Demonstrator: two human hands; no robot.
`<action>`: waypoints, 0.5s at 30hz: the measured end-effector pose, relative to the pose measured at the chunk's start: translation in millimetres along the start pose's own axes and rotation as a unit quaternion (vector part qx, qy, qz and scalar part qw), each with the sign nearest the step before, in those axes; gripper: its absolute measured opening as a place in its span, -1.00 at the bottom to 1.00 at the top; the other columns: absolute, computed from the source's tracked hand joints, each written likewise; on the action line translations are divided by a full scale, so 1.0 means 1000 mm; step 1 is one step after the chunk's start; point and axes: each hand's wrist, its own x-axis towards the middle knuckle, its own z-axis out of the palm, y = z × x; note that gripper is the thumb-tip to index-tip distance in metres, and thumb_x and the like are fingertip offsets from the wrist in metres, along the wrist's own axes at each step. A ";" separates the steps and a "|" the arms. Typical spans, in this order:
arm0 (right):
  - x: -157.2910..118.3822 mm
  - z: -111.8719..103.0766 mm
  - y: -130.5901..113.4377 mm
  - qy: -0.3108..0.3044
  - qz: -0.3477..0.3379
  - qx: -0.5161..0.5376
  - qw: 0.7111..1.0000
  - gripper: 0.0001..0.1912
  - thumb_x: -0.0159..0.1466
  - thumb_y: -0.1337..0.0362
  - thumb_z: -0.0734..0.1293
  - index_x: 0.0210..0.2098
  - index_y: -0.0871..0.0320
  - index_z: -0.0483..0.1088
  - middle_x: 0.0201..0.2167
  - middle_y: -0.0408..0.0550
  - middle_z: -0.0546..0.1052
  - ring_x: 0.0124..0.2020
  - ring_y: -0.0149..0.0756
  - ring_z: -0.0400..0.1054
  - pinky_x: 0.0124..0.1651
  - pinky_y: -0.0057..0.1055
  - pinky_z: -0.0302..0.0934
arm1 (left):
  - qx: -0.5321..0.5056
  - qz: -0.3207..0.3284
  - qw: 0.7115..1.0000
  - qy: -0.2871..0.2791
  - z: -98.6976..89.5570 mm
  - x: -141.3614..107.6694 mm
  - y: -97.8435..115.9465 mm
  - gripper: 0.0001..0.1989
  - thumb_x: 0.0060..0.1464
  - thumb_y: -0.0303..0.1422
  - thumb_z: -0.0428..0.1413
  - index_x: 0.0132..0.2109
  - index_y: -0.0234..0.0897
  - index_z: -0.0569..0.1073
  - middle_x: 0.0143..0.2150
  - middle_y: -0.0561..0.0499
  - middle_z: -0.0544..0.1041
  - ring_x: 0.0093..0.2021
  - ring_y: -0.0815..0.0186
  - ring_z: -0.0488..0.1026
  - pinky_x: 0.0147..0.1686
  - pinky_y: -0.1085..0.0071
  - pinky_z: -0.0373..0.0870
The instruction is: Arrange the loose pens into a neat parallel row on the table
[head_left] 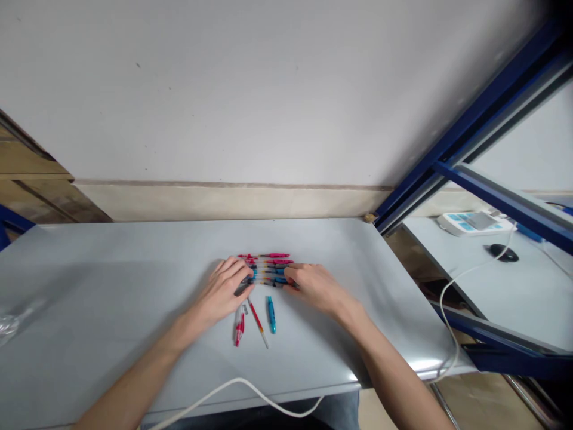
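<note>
Several pens (268,272) lie side by side in a stack of rows on the grey table, red ones farthest away, blue and dark ones nearer. My left hand (227,283) rests at their left ends, fingers curled over them. At the right ends is my right hand (311,285), its fingers pressed together around the nearer pens. Closer to me lie a red pen piece (239,329) with a clear part, a red and orange refill (258,322), and a blue pen barrel (271,315).
The grey table (111,286) meets a white wall. Crumpled clear plastic (9,324) lies at the left. A white cable (242,381) crosses the front edge. Beyond the blue frame (474,119) at right are a white device (474,223) and a black mouse (504,252).
</note>
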 end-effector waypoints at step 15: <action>0.004 0.025 -0.052 0.073 -0.048 0.077 0.993 -0.89 0.41 0.22 0.33 -0.21 0.13 0.38 -0.19 -0.05 0.51 -0.20 -0.24 0.39 -0.30 -0.38 0.07 | -0.084 -0.134 0.975 -0.156 -0.021 -0.007 -0.006 -0.59 0.22 -0.28 0.07 -0.56 -0.27 0.18 -0.60 0.15 0.19 -0.54 0.42 0.11 -0.47 0.43 0.00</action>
